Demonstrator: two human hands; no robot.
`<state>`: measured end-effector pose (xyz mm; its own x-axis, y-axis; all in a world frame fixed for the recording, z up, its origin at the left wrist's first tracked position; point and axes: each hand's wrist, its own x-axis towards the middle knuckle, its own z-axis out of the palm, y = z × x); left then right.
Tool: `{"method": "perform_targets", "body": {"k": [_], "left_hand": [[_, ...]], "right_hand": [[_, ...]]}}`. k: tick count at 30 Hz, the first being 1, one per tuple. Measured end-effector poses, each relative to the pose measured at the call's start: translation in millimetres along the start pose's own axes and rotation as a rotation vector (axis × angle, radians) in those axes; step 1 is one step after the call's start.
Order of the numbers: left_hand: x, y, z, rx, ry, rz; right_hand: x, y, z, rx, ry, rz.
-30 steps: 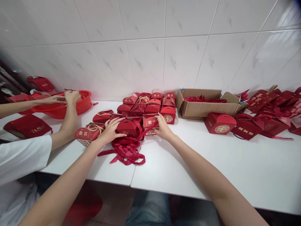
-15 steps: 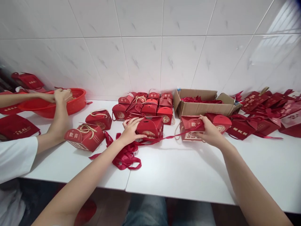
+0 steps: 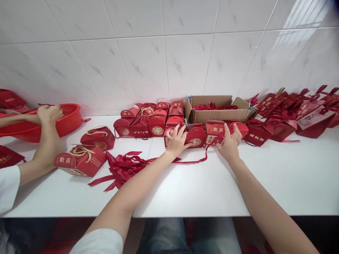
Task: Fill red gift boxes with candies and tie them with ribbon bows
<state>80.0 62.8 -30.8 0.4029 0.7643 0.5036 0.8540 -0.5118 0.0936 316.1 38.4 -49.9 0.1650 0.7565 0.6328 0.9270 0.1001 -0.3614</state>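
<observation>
My left hand (image 3: 177,140) grips a small red gift box (image 3: 196,137) with a round gold emblem, its fingers over the top and side. The box sits on the white table beside another red box (image 3: 214,129). My right hand (image 3: 230,141) is at that second box, its fingers closed on a dark red ribbon (image 3: 202,158). The ribbon sags across the table and passes under my left wrist towards a tangled heap of red ribbon (image 3: 123,167). My hand hides part of the first box.
Several finished-looking red boxes (image 3: 158,126) stand grouped by the tiled wall. Behind my right hand is a cardboard carton (image 3: 212,114) of red ribbons. More red boxes (image 3: 259,132) lie right. Two rope-tied boxes (image 3: 82,160) stand left, near a co-worker's arms (image 3: 50,137) over a red basin (image 3: 72,120).
My left hand has moved the gift box to the right, up beside the second box. The ribbon now hangs slacker between my hands. The view has shifted right.
</observation>
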Motion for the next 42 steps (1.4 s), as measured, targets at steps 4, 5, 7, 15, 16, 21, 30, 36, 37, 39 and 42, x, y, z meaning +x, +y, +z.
{"method": "perform_targets", "body": {"k": [4,5,7,15,16,21,30,36,37,39,42], "left_hand": [[2.0,6.0,-7.1,-0.005,0.012,-0.014],[-2.1,8.3,-17.6,-0.016,0.023,-0.018],[-19.6,11.3,-49.7,-0.036,0.055,-0.023],[-184.6,-47.6,-145.7,0.091,-0.154,-0.459],[-200.9,-58.5,-142.7,0.141,-0.162,-0.59],[-216.4,-98.9,-126.7,0.188,-0.256,-0.639],[-148.9,-101.6,-94.1,-0.098,-0.499,-0.524],[-115.2,8.5,-39.7,-0.221,-0.516,-0.235],[-109.0,28.0,-33.0,-0.247,-0.524,-0.19],[-99.2,58.0,-26.3,-0.281,-0.516,-0.146],[-96.2,71.6,-39.6,-0.302,-0.509,-0.128]], "right_hand": [[-6.5,-9.1,1.0,0.016,0.141,-0.129],[-7.1,-12.4,0.1,0.026,0.189,-0.169],[-7.3,-19.8,-3.2,0.056,0.269,-0.256],[-27.9,-65.0,-14.0,0.293,0.186,-0.52],[-35.2,-73.0,-13.1,0.327,0.122,-0.588],[-70.7,-108.4,-1.1,0.4,-0.286,-0.893],[-77.8,-112.7,9.5,0.536,-0.809,-0.616],[-75.1,-106.1,6.2,0.623,-0.715,-0.593],[-73.7,-103.0,4.6,0.603,-0.706,-0.63],[-70.6,-94.1,1.2,0.565,-0.715,-0.676],[-67.4,-79.0,-2.3,0.551,-0.762,-0.656]]}}
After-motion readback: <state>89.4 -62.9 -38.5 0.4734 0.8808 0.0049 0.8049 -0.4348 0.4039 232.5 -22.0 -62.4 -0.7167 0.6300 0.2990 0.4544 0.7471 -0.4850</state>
